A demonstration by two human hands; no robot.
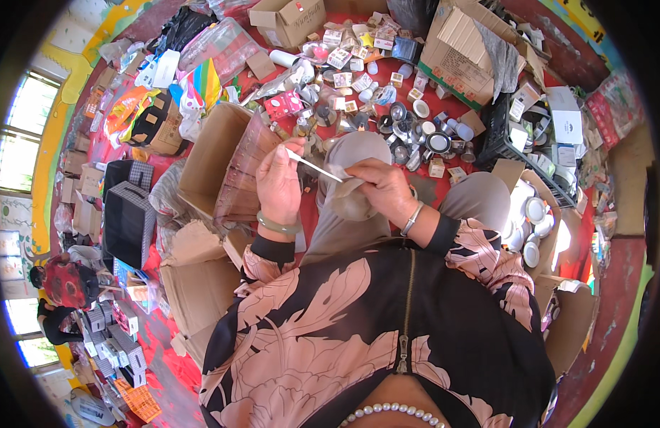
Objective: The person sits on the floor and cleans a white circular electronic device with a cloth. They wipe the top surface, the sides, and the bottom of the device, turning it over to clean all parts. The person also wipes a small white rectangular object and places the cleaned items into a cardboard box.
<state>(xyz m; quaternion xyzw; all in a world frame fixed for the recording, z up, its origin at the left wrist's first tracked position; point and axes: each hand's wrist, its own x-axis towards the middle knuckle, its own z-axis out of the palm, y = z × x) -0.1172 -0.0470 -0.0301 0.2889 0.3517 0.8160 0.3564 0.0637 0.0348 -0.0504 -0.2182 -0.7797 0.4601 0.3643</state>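
In front of my knees, my left hand (278, 187) pinches one end of a thin white stick (312, 166). The stick slants down to the right, and its far end reaches the fingers of my right hand (388, 191). Those fingers are closed on a crumpled, see-through piece of plastic (353, 202) that looks like a small bag. Whether the stick's tip touches the plastic or goes into it, I cannot tell. Beyond my hands, many small jars (397, 112) and little boxes (338, 58) lie heaped on the red floor covering.
An opened cardboard box (223, 153) stands close on my left, another (194, 292) below it. At right are a box of white round lids (535, 210) and a black crate (502, 135) of packages. A large carton (458, 60) leans behind. Another person (69, 282) is at far left.
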